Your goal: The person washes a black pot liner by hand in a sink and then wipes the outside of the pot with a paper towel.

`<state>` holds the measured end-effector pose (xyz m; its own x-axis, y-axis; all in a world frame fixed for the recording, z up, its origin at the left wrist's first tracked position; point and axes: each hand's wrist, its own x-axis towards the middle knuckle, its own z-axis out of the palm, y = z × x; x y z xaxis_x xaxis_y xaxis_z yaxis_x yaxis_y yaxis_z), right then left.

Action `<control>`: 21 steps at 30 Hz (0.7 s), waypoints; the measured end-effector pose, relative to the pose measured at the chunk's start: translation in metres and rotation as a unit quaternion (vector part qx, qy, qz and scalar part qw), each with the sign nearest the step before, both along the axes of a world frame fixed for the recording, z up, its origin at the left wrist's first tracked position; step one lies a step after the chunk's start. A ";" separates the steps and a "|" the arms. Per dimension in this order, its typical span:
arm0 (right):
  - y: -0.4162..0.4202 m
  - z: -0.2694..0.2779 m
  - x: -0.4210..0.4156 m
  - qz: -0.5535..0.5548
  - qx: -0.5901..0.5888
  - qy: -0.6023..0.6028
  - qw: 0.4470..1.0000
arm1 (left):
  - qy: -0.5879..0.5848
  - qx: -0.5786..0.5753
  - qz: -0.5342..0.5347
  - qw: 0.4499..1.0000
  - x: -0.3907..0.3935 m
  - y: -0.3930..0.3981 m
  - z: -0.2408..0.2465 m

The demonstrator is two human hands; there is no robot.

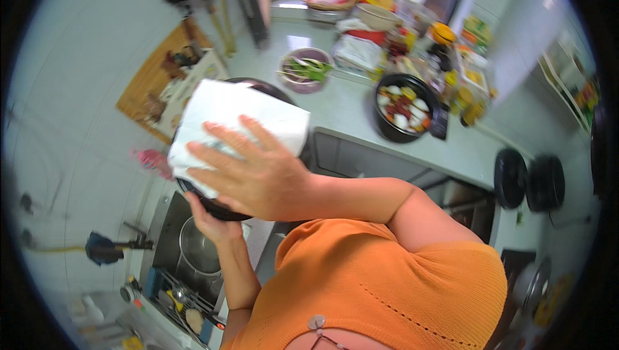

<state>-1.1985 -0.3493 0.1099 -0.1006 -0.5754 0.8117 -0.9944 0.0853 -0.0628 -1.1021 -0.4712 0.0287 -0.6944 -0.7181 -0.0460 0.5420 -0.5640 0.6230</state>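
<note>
My left hand (213,222), low on the left, grips the near rim of a round dark pan (229,213) that is tilted up. A white paper towel (227,101) covers most of the pan's face. My right hand (251,168) lies flat on the towel, palm down, its fingers spread. Its thumb tip is partly hidden near the pan's lower edge. The pan's inside is hidden by the towel and the hand.
Beyond the pan, the counter (338,103) holds a bowl of green vegetables (307,69), a black pot of cut food (404,108), and crowded jars. A sink (174,219) with a metal strainer (198,246) lies at the left; a cutting board (130,94) leans on the wall.
</note>
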 end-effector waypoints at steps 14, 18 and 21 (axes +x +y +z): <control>0.121 -0.097 0.016 -0.070 -0.175 -0.220 0.957 | -0.077 0.005 -0.174 0.982 0.007 0.029 -0.051; 0.156 -0.087 0.014 0.032 -0.274 -0.494 0.825 | -0.061 0.055 -0.206 0.975 0.018 0.061 -0.041; 0.192 -0.097 -0.002 0.129 -0.299 -0.708 0.627 | -0.031 0.071 -0.236 0.969 0.021 0.091 -0.014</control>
